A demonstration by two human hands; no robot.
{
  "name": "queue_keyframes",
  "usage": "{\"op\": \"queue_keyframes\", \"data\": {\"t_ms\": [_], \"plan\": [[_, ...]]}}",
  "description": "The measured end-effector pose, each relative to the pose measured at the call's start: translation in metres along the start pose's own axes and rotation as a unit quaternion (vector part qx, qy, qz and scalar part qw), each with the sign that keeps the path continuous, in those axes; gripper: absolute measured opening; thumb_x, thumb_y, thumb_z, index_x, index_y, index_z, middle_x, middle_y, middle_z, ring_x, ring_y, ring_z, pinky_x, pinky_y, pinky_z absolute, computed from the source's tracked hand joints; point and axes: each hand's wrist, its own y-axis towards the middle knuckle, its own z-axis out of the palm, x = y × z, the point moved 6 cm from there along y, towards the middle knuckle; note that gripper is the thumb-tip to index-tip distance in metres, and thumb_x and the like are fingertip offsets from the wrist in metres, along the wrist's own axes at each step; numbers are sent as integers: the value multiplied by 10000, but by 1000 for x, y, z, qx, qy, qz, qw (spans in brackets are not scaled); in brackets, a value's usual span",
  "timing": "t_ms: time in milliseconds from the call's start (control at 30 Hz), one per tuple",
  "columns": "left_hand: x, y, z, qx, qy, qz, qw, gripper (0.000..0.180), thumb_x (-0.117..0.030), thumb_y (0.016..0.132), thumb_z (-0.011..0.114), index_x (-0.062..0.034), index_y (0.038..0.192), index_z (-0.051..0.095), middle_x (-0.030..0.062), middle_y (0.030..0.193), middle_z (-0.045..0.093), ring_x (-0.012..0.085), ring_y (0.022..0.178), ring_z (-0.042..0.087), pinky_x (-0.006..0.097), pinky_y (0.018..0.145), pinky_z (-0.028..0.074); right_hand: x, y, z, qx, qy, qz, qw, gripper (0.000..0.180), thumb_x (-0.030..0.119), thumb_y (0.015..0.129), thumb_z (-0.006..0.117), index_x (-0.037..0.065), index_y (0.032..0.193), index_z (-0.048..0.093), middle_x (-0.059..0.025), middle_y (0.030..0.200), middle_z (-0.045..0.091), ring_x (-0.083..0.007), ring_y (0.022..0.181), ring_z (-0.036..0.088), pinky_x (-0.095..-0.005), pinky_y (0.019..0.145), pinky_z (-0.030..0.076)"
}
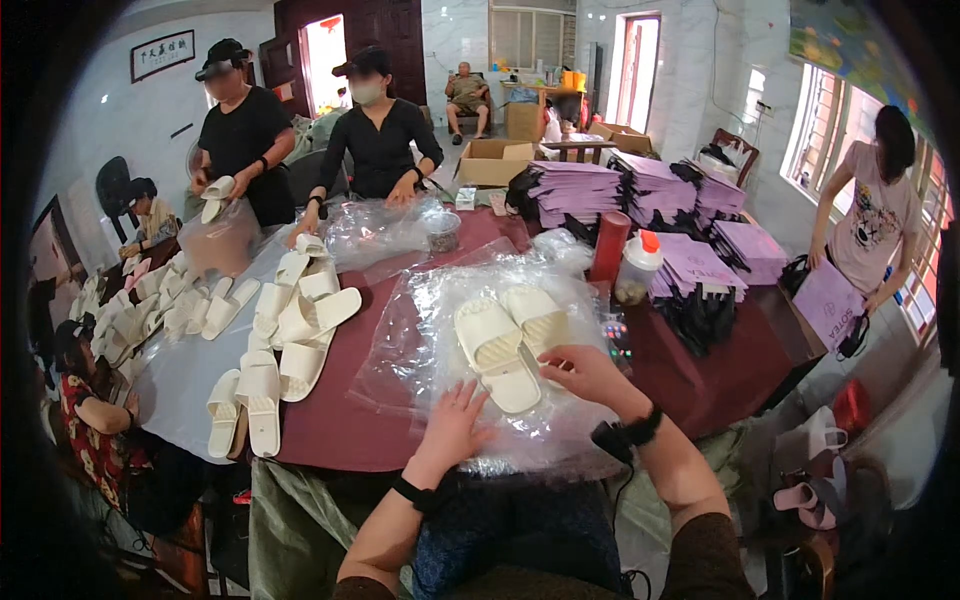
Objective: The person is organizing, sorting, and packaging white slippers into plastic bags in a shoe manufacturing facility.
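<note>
Pair of cream slippers (490, 335), centre of the frame, lying on clear plastic film (400, 345) between the two hands. Left hand (458, 425), below and to the left of the pair: open, fingers spread, over the film. Right hand (588, 375), at the pair's lower right: fingers bent, tips close to the slippers' edge; whether they touch it or pinch the film cannot be told. Writing: dark lettering on the purple bag (828, 305) held by a person (880, 205) at the right edge, and on the stacked purple bags (695, 262), centre right; dark characters on the framed plaque (162, 55), upper left. Form of the pair: broad straps with a raised geometric pattern, rounded sole end toward the bottom of the frame, the two slippers side by side. Similar slippers (262, 385) lie at centre left on the maroon tabletop (340, 415).
</note>
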Motion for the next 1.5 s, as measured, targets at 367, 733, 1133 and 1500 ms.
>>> {"op": "queue_keyframes", "data": {"t_ms": [367, 733, 1133, 1500], "plan": [[1, -22, 30, 62, -8, -41, 997, 686, -427, 806, 702, -66, 1353, 503, 230, 1449, 403, 426, 1346, 357, 488, 1085, 340, -72, 108, 84, -125, -231, 97, 960, 422, 415, 855, 639, 11, 973, 669, -183, 947, 683, -367, 891, 658, -458, 787, 517], [4, -13, 18, 59, -6, -67, 996, 699, -469, 750, 736, -74, 1296, 550, 206, 1448, 409, 422, 1281, 423, 513, 1046, 359, -67, 113, 70, -85, -187, 48, 978, 341, 362, 875, 608, 29, 905, 679, -174, 853, 673, -364, 842, 651, -456, 742, 501], [-1, 13, 7, 169, 52, -101, 979, 689, -456, 678, 787, -100, 1227, 571, 96, 1546, 297, 315, 1094, 525, 459, 875, 456, -101, 95, -30, -295, 200, 18, 934, 232, 192, 892, 605, -35, 882, 649, -103, 744, 653, -165, 671, 588, -318, 621, 460], [-8, 53, 0, 283, 36, -82, 955, 855, -504, 684, 778, -206, 1410, 437, 234, 1387, 397, 387, 1081, 528, 470, 915, 462, -112, 61, -58, -223, 376, 81, 896, 226, 122, 958, 538, -29, 1083, 649, -4, 905, 668, -50, 786, 574, -218, 678, 458]]}}
